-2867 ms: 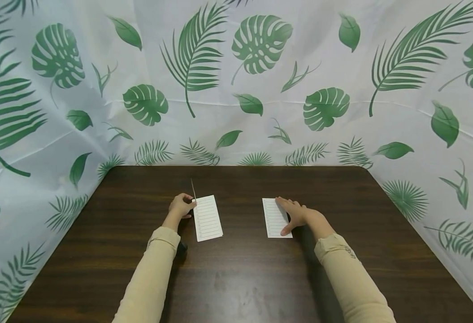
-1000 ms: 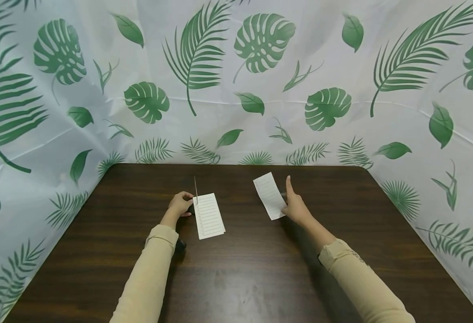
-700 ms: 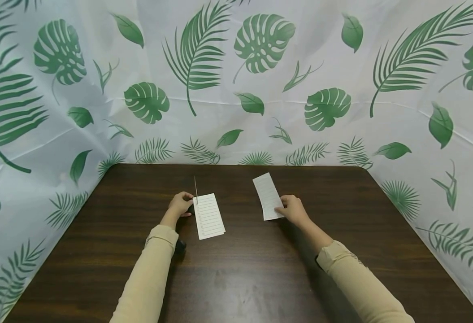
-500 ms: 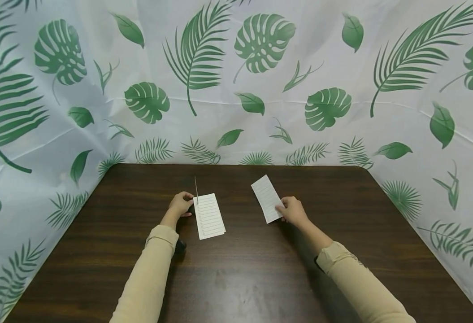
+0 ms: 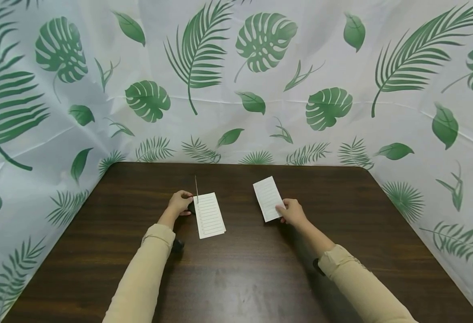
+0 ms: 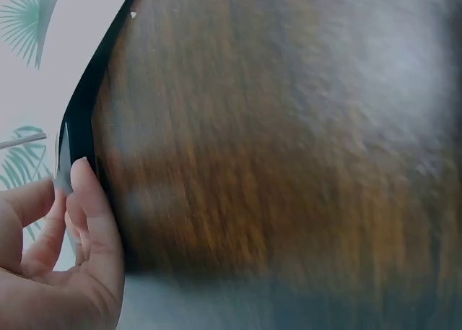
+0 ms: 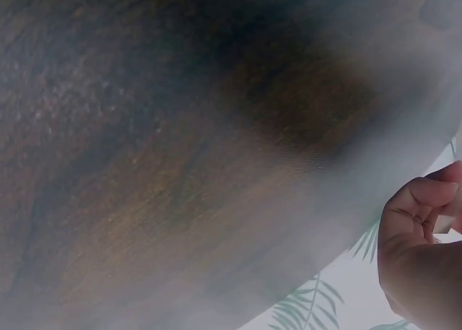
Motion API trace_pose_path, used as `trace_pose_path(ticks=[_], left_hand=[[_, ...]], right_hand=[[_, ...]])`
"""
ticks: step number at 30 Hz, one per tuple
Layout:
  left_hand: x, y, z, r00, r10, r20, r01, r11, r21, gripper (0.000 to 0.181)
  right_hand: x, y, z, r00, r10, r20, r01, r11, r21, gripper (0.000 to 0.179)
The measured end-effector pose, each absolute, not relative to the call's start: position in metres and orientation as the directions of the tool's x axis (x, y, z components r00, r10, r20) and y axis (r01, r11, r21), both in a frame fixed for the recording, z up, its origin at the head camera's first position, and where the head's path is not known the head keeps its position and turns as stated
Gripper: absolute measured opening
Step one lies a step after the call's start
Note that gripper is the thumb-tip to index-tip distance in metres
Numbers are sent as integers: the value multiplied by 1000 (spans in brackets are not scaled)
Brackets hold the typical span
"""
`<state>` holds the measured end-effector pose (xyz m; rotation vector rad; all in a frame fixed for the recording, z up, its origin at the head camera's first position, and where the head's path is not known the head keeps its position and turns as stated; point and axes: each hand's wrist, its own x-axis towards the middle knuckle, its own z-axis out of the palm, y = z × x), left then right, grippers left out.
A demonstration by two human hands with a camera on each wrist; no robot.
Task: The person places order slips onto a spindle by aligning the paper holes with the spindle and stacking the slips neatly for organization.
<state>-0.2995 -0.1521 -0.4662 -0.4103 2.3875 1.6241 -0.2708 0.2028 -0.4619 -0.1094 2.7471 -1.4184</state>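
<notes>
At left in the head view, my left hand (image 5: 179, 204) pinches the left edge of white lined notepaper (image 5: 210, 217), several sheets slightly fanned at the lower corner. A thin rod-like piece (image 5: 196, 185) rises by that paper's upper left corner. In the left wrist view, my fingertips (image 6: 85, 171) are at a white paper edge with a dark strip (image 6: 85, 120) along it. Right of the middle, my right hand (image 5: 294, 212) holds another lined sheet (image 5: 267, 195) by its lower right corner, thumb on top. In the right wrist view, the curled fingers (image 7: 433, 191) hide most of it.
Both hands are over a dark wood-grain table (image 5: 236, 269). Its back edge meets a white curtain (image 5: 220, 121) printed with green leaves, which also runs along both sides. Black wrist devices (image 5: 177, 245) show beneath the sleeves.
The right sheet, flat under spread fingers at first, has gone farther back and turned, and is now pinched at a corner. My right index finger, straight a second ago, has curled in. The left hand barely moves.
</notes>
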Motion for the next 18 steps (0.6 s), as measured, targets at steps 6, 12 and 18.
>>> trace_pose_path(ticks=[6,12,18], left_hand=[[-292,-156,-467,-967,-176,-186,-242,384,891,25],[-274,-151,-465,-964,-265,-8,-141,487,862,26],[-255,-131,-455,-982,-179,57,-44,513,857,26]], right_hand=[[-264,199,-452,-996,-72,-48,0,548,-836,21],[-261,196,-451,-992,-111,-61,-4,513,-858,20],[-253,192,-446,-987,-148,-59,-17,464,-886,20]])
